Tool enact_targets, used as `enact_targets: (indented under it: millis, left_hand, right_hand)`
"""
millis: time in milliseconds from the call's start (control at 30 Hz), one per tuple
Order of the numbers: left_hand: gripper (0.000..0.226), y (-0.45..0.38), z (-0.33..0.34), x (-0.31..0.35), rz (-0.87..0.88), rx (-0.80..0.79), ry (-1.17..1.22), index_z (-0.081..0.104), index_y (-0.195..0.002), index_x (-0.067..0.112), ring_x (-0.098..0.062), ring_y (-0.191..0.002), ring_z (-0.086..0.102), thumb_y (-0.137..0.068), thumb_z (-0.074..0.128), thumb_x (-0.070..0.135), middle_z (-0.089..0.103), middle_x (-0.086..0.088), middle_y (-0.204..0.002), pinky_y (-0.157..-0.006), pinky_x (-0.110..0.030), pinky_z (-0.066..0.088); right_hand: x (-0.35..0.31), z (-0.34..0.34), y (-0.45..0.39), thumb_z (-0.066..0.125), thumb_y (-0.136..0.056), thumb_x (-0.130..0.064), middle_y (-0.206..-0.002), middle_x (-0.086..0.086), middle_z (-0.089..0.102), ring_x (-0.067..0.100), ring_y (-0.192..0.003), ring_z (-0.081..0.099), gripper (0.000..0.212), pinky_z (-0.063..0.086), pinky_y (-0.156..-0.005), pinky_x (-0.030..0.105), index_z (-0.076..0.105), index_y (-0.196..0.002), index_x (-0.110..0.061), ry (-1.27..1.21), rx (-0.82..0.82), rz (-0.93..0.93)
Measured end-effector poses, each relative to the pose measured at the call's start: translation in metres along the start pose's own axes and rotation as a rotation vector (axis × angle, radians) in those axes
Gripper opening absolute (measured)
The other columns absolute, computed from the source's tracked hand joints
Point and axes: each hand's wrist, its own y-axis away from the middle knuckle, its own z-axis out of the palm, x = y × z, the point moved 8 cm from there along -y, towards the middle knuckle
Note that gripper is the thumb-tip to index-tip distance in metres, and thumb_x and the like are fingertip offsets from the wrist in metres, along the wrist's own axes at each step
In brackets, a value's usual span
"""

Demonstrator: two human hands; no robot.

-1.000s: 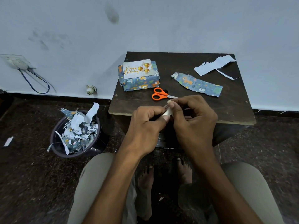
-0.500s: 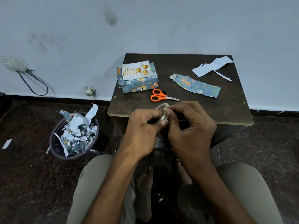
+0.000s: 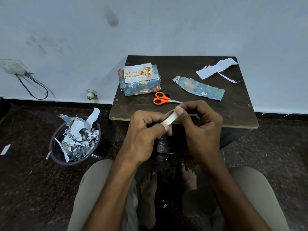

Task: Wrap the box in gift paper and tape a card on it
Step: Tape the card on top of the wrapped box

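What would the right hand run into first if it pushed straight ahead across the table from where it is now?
Probably the orange scissors: their blade tip lies just beyond the right hand, which grips the tape roll together with the left hand. Depth is unclear, so the hand might pass above them.

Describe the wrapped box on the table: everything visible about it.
The wrapped box is a small rectangular block covered in blue gift paper printed with orange and green cartoon animals, slightly creased at its near-left corner. It lies flat at the back-left of the dark wooden table, turned a little askew. A white Happy Birthday card with gold balloons lies on top. The orange-handled scissors lie just in front, apart from it. Neither hand touches it.
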Motion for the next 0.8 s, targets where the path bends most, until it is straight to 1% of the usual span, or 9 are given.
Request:
enact_targets:
  millis: [100, 167, 233, 333, 433, 533, 600, 667, 800]
  left_hand:
    - [0.042, 0.0, -0.003, 0.006, 0.046, 0.045, 0.076, 0.053, -0.05, 0.004, -0.008, -0.047, 0.032, -0.082, 0.058, 0.032, 0.034, -0.002, -0.044, -0.052, -0.021, 0.025]
    - [0.047, -0.001, -0.007, 0.004, 0.034, 0.088, 0.109, 0.043, -0.045, 0.011, -0.007, -0.046, 0.027, -0.084, 0.062, 0.029, 0.031, 0.004, -0.045, -0.051, -0.02, 0.024]
    - [0.048, -0.001, -0.011, 0.003, 0.012, 0.138, 0.104, 0.037, -0.044, 0.022, -0.011, -0.048, 0.022, -0.082, 0.064, 0.033, 0.026, 0.005, -0.046, -0.051, -0.026, 0.02]
    - [0.05, 0.0, -0.018, 0.003, -0.007, 0.257, 0.149, 0.031, -0.044, 0.022, -0.011, -0.047, 0.02, -0.077, 0.068, 0.027, 0.024, 0.003, -0.047, -0.049, -0.026, 0.021]
    - [0.044, 0.001, -0.024, 0.0, -0.021, 0.334, 0.287, 0.035, -0.043, 0.017, -0.014, -0.044, 0.024, -0.077, 0.064, 0.015, 0.026, -0.003, -0.044, -0.047, -0.024, 0.026]
    - [0.04, -0.001, -0.02, -0.003, -0.027, 0.259, 0.178, 0.043, -0.046, 0.009, -0.03, -0.047, 0.032, -0.076, 0.066, 0.022, 0.037, -0.02, -0.047, -0.052, -0.032, 0.028]
    - [0.035, -0.001, -0.017, -0.004, -0.032, 0.221, 0.069, 0.052, -0.05, 0.003, -0.019, -0.048, 0.042, -0.079, 0.061, 0.019, 0.051, -0.01, -0.048, -0.052, -0.028, 0.031]
    - [0.033, -0.001, -0.014, -0.002, -0.015, 0.194, -0.049, 0.058, -0.053, 0.006, -0.01, -0.047, 0.044, -0.082, 0.06, 0.021, 0.057, 0.003, -0.048, -0.051, -0.024, 0.033]
    - [0.041, 0.0, -0.01, 0.0, -0.009, 0.193, -0.065, 0.055, -0.053, 0.003, -0.004, -0.045, 0.045, -0.083, 0.068, 0.029, 0.06, 0.001, -0.049, -0.05, -0.019, 0.034]
  right_hand:
    - [0.009, 0.007, -0.005, 0.065, -0.088, -0.01, -0.097, 0.015, 0.073, 0.017, -0.082, 0.065, 0.013, 0.05, -0.069, 0.027, 0.076, -0.092, -0.006, -0.206, -0.165, 0.135]
    - [0.011, 0.014, -0.004, 0.059, -0.087, -0.008, -0.096, 0.016, 0.074, 0.023, -0.084, 0.063, 0.02, 0.047, -0.064, 0.026, 0.077, -0.092, -0.003, -0.29, -0.28, 0.197]
    - [0.014, 0.022, 0.0, 0.057, -0.084, -0.008, -0.083, 0.019, 0.07, 0.032, -0.073, 0.055, 0.021, 0.041, -0.058, 0.03, 0.077, -0.081, -0.005, -0.345, -0.353, 0.269]
    - [0.019, 0.032, 0.006, 0.053, -0.077, -0.006, -0.065, 0.015, 0.064, 0.027, -0.059, 0.052, 0.024, 0.043, -0.056, 0.03, 0.076, -0.07, -0.01, -0.4, -0.406, 0.361]
    - [0.016, 0.039, 0.011, 0.048, -0.077, -0.006, -0.061, 0.014, 0.063, 0.021, -0.056, 0.057, 0.026, 0.049, -0.057, 0.028, 0.073, -0.07, -0.009, -0.515, -0.458, 0.425]
    - [0.012, 0.047, 0.016, 0.049, -0.083, -0.016, -0.062, 0.018, 0.053, 0.023, -0.058, 0.049, 0.026, 0.041, -0.059, 0.029, 0.068, -0.072, -0.002, -0.54, -0.514, 0.461]
    - [0.014, 0.051, 0.018, 0.05, -0.079, -0.016, -0.065, 0.019, 0.052, 0.024, -0.061, 0.042, 0.023, 0.034, -0.058, 0.029, 0.066, -0.067, -0.004, -0.465, -0.507, 0.462]
    - [0.016, 0.052, 0.017, 0.051, -0.073, -0.016, -0.064, 0.012, 0.059, 0.024, -0.063, 0.046, 0.02, 0.035, -0.058, 0.031, 0.066, -0.063, -0.006, -0.409, -0.49, 0.436]
    - [0.016, 0.046, 0.013, 0.054, -0.065, -0.034, -0.07, 0.016, 0.061, 0.034, -0.075, 0.051, 0.033, 0.037, -0.07, 0.043, 0.069, -0.062, -0.005, -0.372, -0.458, 0.378]
